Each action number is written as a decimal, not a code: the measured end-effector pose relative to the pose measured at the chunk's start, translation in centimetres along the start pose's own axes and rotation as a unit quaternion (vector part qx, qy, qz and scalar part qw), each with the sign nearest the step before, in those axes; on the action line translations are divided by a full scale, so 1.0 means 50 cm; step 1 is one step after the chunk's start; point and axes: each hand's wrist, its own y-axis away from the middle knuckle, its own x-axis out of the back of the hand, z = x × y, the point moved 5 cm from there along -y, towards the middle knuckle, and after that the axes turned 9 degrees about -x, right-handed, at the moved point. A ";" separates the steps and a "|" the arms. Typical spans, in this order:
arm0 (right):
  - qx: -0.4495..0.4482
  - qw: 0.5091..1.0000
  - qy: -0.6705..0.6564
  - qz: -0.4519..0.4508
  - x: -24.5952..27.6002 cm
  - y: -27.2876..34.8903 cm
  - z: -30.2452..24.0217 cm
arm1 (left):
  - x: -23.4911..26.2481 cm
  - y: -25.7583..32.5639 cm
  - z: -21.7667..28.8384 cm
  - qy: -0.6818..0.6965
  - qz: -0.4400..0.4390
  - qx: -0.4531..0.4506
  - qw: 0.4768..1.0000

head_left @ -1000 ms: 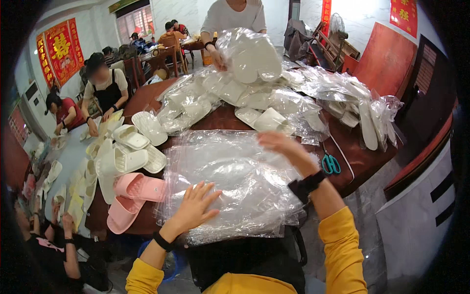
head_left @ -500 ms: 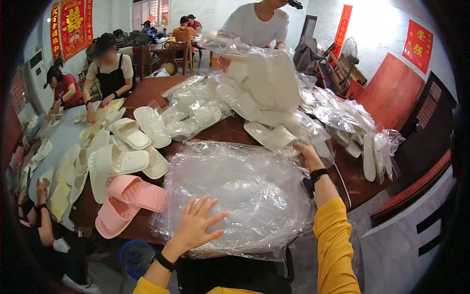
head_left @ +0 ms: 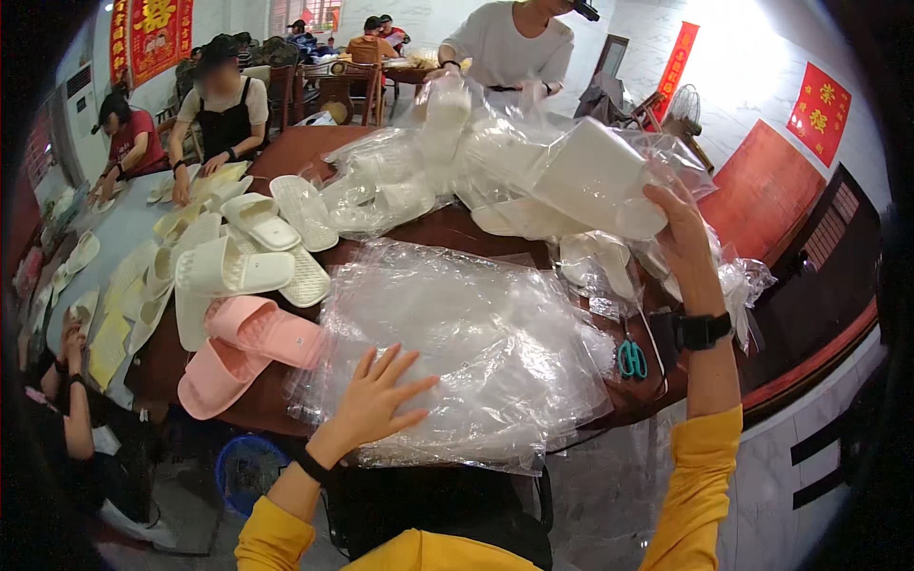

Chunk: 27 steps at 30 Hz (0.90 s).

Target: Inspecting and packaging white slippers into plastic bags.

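Observation:
My left hand (head_left: 376, 404) lies with fingers spread on a stack of clear plastic bags (head_left: 457, 324) at the table's near side. My right hand (head_left: 681, 224) is raised at the right, gripping the end of a white slipper (head_left: 595, 176) in a clear bag; part of its grip is hidden. Other bagged white slippers (head_left: 381, 195) are heaped beyond the stack. Two pink slippers (head_left: 267, 328) lie left of the bags, one partly over the other, the upper one touching the stack's edge.
Unbagged white slippers (head_left: 233, 266) spread along the left. Teal-handled scissors (head_left: 631, 359) lie right of the bags. A person in a white shirt (head_left: 509, 43) stands across, arms toward the heap. Others work at the left. A blue bin (head_left: 249, 471) stands below the table edge.
My right hand has risen and moved right with the bagged slipper, which now tilts up. The scissors have come into sight. My left hand stays spread on the bags.

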 end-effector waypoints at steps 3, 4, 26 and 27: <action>0.035 0.999 0.005 -0.038 -0.130 0.112 -0.043 | -0.011 0.018 -0.009 0.000 -0.012 0.018 1.000; 0.034 0.999 0.037 -0.020 -0.113 0.122 -0.007 | -0.006 0.022 -0.008 -0.006 -0.008 0.021 1.000; -0.151 0.951 0.215 -0.164 -0.026 0.286 0.450 | 0.018 0.098 -0.140 0.509 0.420 0.322 0.678; -0.153 0.951 0.214 -0.163 -0.019 0.285 0.457 | 0.029 0.090 -0.134 0.492 0.401 0.317 0.704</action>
